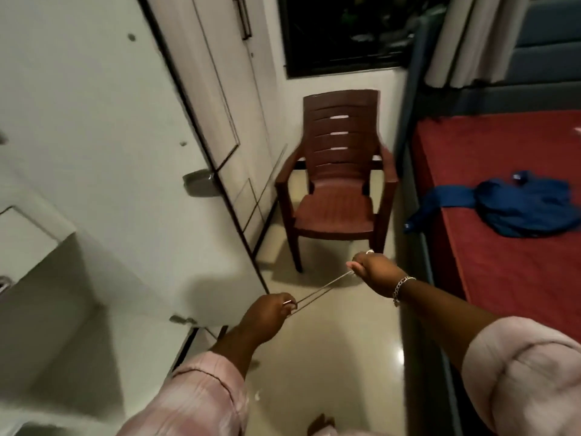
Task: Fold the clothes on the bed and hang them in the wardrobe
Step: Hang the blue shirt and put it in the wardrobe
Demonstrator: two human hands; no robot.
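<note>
Between wardrobe and bed edge, both hands' fingers pinch a thin wire hanger over bare floor.

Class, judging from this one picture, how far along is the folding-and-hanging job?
Done: nothing that the picture can confirm; the wardrobe interior is not visible. In hand: the left hand and right hand each grip an end of a thin wire hanger over the floor. Left: the blue garment lies crumpled, unfolded, on the red bed.
</note>
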